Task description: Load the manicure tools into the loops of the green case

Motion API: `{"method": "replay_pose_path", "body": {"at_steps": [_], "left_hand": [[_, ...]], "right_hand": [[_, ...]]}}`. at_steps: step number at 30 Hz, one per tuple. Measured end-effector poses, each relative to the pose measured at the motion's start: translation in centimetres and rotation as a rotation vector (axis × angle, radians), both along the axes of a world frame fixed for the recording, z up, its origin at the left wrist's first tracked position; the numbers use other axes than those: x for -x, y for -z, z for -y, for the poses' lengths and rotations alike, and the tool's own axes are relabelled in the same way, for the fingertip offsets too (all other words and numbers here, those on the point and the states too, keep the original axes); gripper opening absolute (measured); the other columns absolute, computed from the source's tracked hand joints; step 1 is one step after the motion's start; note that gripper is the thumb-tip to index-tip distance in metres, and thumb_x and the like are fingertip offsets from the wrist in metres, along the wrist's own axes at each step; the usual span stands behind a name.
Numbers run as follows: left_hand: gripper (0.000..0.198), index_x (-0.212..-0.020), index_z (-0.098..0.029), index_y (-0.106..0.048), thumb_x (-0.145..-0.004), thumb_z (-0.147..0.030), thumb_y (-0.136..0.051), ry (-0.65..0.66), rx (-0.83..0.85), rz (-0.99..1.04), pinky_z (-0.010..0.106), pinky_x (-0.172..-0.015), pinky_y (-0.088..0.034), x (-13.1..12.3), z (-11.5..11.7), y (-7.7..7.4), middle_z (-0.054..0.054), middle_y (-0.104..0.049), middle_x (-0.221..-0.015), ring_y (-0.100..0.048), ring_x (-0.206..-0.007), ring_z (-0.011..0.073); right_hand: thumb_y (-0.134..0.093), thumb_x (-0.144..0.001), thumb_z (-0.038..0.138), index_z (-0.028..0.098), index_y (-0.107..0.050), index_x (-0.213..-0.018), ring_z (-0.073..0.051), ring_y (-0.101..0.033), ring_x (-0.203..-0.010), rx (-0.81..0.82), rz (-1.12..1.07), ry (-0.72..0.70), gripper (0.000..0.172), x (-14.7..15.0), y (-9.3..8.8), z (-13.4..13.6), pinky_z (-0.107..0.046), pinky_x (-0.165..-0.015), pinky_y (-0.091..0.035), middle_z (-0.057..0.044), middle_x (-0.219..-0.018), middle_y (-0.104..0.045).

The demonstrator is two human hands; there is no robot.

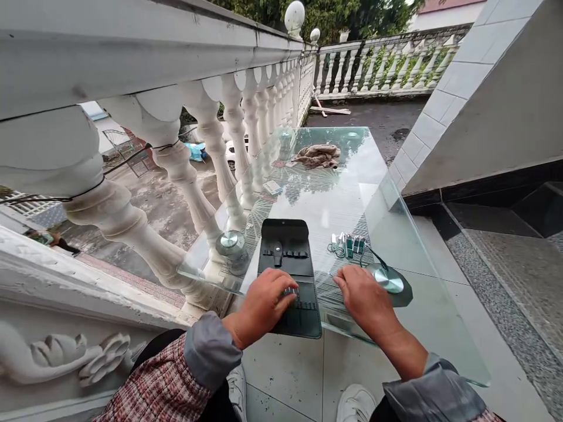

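A black folding case with rows of small elastic loops lies unfolded at the near edge of the glass table. My left hand rests over its lower half, thumb and fingers curled together at the loops; small shiny bits show by the fingertips, too small to name. To the right of the case, my right hand is held low over the glass, thumb and forefinger pinched. What it pinches, if anything, I cannot make out. Just beyond it sits a group of small green, white and metallic pieces, with a dark strap beside them.
The glass table has round metal discs on its supports. A crumpled brown cloth lies toward its far end, near a small card. White balusters line the left; stone steps rise on the right.
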State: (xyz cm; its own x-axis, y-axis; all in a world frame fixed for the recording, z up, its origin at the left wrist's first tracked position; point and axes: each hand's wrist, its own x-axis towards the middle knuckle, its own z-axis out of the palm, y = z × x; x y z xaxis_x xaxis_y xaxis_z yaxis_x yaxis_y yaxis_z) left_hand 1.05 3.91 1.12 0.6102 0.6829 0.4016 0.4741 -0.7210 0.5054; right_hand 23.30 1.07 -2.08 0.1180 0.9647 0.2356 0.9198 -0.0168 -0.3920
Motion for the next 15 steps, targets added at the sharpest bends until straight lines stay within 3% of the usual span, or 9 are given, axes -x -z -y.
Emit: {"method": "replay_pose_path", "body": {"at_steps": [4, 7, 10, 15], "left_hand": [[0.006, -0.090, -0.016, -0.058, -0.086, -0.017, -0.054, 0.061, -0.110, -0.078, 0.031, -0.080, -0.048, 0.2, -1.0, 2.1, 0.005, -0.063, -0.094, -0.054, -0.089, 0.0169], [0.011, -0.092, -0.016, -0.058, -0.089, -0.017, -0.047, 0.090, -0.183, -0.131, 0.032, -0.080, -0.049, 0.2, -0.8, 3.5, 0.006, -0.061, -0.097, -0.053, -0.091, 0.0179], [0.017, -0.091, -0.015, -0.058, -0.091, -0.018, -0.041, 0.101, -0.260, -0.167, 0.034, -0.080, -0.049, 0.3, -1.1, 4.2, 0.008, -0.060, -0.097, -0.054, -0.091, 0.0187], [0.018, -0.089, -0.014, -0.058, -0.092, -0.019, -0.041, 0.101, -0.303, -0.164, 0.035, -0.080, -0.049, 0.3, -2.0, 4.7, 0.008, -0.060, -0.096, -0.054, -0.090, 0.0195]], "right_hand": [[-0.046, -0.082, 0.037, 0.020, -0.049, -0.079, -0.013, -0.048, -0.057, 0.061, -0.631, -0.018, 0.017, 1.9, -1.0, 0.1, -0.028, -0.057, -0.039, 0.000, -0.068, -0.054], [-0.051, -0.077, 0.043, 0.019, -0.049, -0.099, -0.010, -0.046, -0.046, 0.213, -1.008, -0.009, 0.033, 3.3, -1.2, -0.1, -0.026, -0.047, -0.041, 0.002, -0.068, -0.056], [-0.057, -0.071, 0.047, 0.018, -0.049, -0.102, -0.010, -0.049, -0.047, 0.254, -1.146, 0.017, 0.043, 4.2, -1.0, -0.6, -0.024, -0.044, -0.043, 0.003, -0.065, -0.055], [-0.062, -0.068, 0.051, 0.017, -0.051, -0.095, -0.011, -0.053, -0.049, 0.256, -1.165, 0.077, 0.045, 4.4, -0.3, -1.7, -0.025, -0.044, -0.047, 0.000, -0.064, -0.060]]}}
